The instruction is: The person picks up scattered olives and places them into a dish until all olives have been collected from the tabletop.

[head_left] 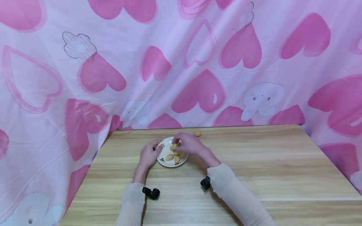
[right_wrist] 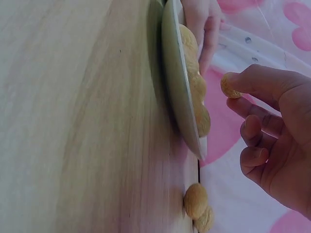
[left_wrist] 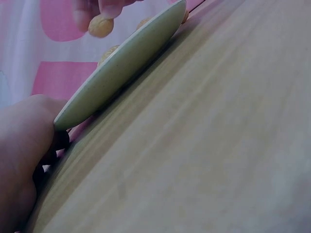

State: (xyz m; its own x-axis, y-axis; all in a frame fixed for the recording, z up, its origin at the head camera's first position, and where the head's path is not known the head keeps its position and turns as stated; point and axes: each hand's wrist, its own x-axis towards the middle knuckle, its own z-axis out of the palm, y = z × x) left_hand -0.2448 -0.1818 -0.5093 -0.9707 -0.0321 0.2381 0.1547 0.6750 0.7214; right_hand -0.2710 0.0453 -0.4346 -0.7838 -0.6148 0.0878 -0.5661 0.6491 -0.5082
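A small white plate [head_left: 162,161] with dark printed marks on its rim sits on the wooden table, bearing several tan walnuts [head_left: 169,157]. At its left edge, my left hand [head_left: 149,154] grips the rim between thumb and fingers; part of that hand lies out of sight behind the plate in the left wrist view. Over the plate's right side, my right hand [head_left: 190,143] pinches one walnut [right_wrist: 230,86] between thumb and fingertips. That walnut [left_wrist: 101,26] is held above the plate, apart from the others. The remaining right fingers are loosely curled.
Behind the plate, near the table's back edge, lie loose walnuts [right_wrist: 196,201], two of them showing in the right wrist view. A pink curtain [head_left: 198,94] with heart prints hangs behind the wooden table [head_left: 254,163]. Black wrist cameras [head_left: 151,193] sit at both sleeves.
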